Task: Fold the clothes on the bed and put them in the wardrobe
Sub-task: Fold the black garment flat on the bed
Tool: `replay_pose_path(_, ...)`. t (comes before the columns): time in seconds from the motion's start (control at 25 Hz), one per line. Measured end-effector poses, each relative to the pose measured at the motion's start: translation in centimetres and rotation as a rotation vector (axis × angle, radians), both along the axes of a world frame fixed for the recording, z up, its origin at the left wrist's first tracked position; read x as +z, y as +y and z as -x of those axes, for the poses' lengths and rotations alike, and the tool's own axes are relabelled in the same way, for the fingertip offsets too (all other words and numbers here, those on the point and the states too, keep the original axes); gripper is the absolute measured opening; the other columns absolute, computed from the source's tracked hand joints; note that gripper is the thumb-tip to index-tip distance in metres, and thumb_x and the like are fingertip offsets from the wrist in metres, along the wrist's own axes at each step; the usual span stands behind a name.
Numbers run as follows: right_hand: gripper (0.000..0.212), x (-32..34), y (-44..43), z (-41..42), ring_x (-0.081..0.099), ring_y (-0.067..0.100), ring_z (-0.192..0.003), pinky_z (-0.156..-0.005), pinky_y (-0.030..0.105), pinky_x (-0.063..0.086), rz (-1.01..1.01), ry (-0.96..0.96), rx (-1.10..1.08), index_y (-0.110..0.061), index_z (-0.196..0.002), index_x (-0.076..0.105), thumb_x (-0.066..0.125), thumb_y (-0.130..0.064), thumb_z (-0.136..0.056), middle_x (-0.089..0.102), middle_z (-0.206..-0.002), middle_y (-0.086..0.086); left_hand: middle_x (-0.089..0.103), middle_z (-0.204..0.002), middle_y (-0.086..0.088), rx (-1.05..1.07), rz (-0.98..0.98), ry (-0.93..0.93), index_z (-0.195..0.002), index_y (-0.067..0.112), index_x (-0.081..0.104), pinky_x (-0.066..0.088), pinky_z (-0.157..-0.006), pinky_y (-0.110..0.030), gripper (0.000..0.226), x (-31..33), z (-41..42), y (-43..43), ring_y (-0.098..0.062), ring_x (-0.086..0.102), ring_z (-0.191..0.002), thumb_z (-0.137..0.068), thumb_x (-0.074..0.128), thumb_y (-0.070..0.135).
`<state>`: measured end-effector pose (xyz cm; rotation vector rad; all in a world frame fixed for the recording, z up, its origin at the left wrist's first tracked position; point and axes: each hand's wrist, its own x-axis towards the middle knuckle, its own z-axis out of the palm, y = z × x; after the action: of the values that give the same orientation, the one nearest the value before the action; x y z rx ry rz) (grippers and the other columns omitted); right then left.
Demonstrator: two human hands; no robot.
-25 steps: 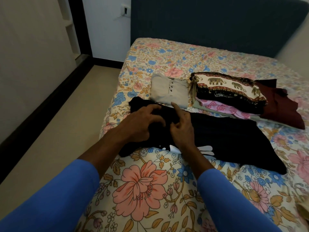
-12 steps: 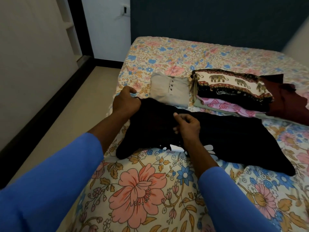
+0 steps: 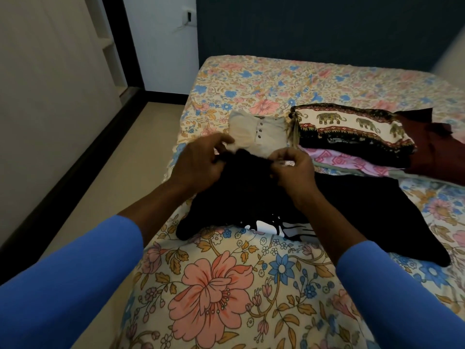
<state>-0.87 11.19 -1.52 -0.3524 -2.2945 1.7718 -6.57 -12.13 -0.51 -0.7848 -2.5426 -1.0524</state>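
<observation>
Both hands [image 3: 247, 167] pinching black garment [image 3: 352, 210], floral bed [image 3: 226, 285]

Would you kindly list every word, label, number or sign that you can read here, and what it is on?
None can be read.
White print on the black garment: partly tucked under, no letters to make out.
Elephant cloth: pictures only, no words.

Floral-sheeted bed [image 3: 251, 79], black garment [image 3: 352, 210] spread near edge, beige buttoned top [image 3: 261, 133], folded stack [image 3: 352, 132], maroon garment [image 3: 432, 152]
</observation>
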Motion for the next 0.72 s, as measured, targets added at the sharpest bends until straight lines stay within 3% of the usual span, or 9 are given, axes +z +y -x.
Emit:
replay_pose_path(0.08, 0.025, -0.7, 0.3, -3.5, 0.064, 0.012, -0.085, -0.073, 0.029, 0.055, -0.253, -0.009, 0.115, -0.026, -0.088, 0.066, 0.067, -0.001, -0.090, 0.065, -0.109, 0.001, 0.062, -0.096, 0.010, -0.120, 0.295, 0.002, -0.130, 0.029, 0.060, 0.050, -0.073, -0.029, 0.055, -0.5, -3.2, -0.7, -0.009, 0.055, -0.085, -0.077, 0.068, 0.016)
replay_pose_path(0.16, 0.026, -1.1, 1.3, -6.9, 0.060, 0.007, -0.093, -0.077, 0.023, 0.050, -0.425, -0.058, 0.165, -0.027, -0.087, 0.064, 0.065, -0.001, -0.091, 0.056, -0.110, -0.006, 0.061, -0.092, 0.009, -0.031, 0.547, 0.036, -0.126, 0.030, 0.061, 0.046, -0.080, -0.035, 0.051, -1.4, -5.6, -1.1, -0.014, 0.053, -0.089, -0.075, 0.059, 0.037)
replay_pose_path(0.28, 0.019, -1.0, 5.1, -11.3, 0.058, 0.006, -0.098, -0.078, 0.021, 0.048, -0.485, -0.077, 0.050, -0.030, -0.094, 0.064, 0.066, -0.011, -0.095, 0.054, -0.112, -0.008, 0.063, -0.102, 0.006, 0.163, 0.398, 0.169, -0.116, 0.025, 0.062, 0.041, -0.085, -0.039, 0.042, -1.7, -9.3, 0.5, -0.018, 0.054, -0.095, -0.079, 0.054, 0.041)
replay_pose_path(0.36, 0.016, -1.5, 8.8, -13.3, 0.059, 0.014, -0.107, -0.089, 0.038, 0.054, -0.612, -0.162, -0.120, -0.034, -0.109, 0.064, 0.070, -0.030, -0.094, 0.056, -0.120, -0.003, 0.060, -0.120, 0.001, 0.119, 0.299, 0.202, -0.124, 0.023, 0.059, 0.043, -0.093, -0.042, 0.044, -2.2, -11.2, 2.6, -0.020, 0.055, -0.111, -0.084, 0.059, 0.042)
replay_pose_path(0.44, 0.041, -1.7, 12.5, -15.0, 0.057, 0.032, -0.119, -0.100, 0.053, 0.049, -0.713, -0.359, -0.335, -0.029, -0.128, 0.061, 0.069, -0.045, -0.091, 0.057, -0.131, 0.011, 0.052, -0.141, -0.002, 0.046, 0.341, 0.148, -0.138, 0.024, 0.052, 0.040, -0.106, -0.045, 0.056, -2.7, -12.5, 5.9, -0.021, 0.049, -0.131, -0.090, 0.057, 0.051)
replay_pose_path(0.56, 0.072, -0.8, 16.2, -16.9, 0.036, 0.044, -0.139, -0.112, 0.058, 0.032, -0.695, -0.673, -0.545, -0.013, -0.145, 0.044, 0.064, -0.057, -0.092, 0.040, -0.147, 0.023, 0.026, -0.167, 0.000, -0.050, 0.445, -0.059, -0.159, 0.023, 0.031, 0.017, -0.125, -0.046, 0.073, -3.4, -13.3, 13.0, -0.021, 0.019, -0.156, -0.099, 0.043, 0.064)
replay_pose_path(0.64, 0.085, -0.8, 17.5, -16.6, 0.029, 0.044, -0.144, -0.114, 0.058, 0.029, -0.681, -0.745, -0.538, -0.008, -0.149, 0.036, 0.058, -0.066, -0.091, 0.033, -0.154, 0.025, 0.008, -0.173, 0.002, -0.057, 0.529, -0.132, -0.164, 0.023, 0.016, 0.001, -0.126, -0.047, 0.081, -4.7, -13.6, 16.5, -0.017, 0.000, -0.159, -0.100, 0.029, 0.070)
replay_pose_path(0.72, 0.095, -0.5, 18.6, -15.5, 0.032, 0.044, -0.144, -0.113, 0.056, 0.032, -0.659, -0.702, -0.516, -0.006, -0.151, 0.035, 0.052, -0.075, -0.090, 0.036, -0.155, 0.024, 0.002, -0.173, 0.002, -0.017, 0.604, -0.108, -0.165, 0.023, 0.011, -0.003, -0.127, -0.049, 0.083, -6.9, -14.3, 17.9, -0.017, -0.005, -0.159, -0.099, 0.015, 0.073)
